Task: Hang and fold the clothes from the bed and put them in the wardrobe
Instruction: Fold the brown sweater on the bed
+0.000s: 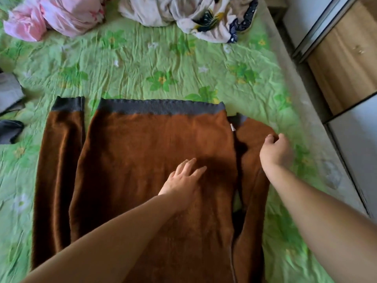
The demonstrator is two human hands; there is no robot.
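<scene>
Open bedsheet [142,64] between sweater [153,152] and heap [163,11]

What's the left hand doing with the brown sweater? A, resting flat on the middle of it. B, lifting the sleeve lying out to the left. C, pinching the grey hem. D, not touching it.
A: the left hand lies flat, fingers straight, on the body of the brown sweater, well short of the grey hem.

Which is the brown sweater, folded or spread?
Spread: brown sweater lies flat on the bed sheet, one sleeve straight; right hand holds the other sleeve.
</scene>
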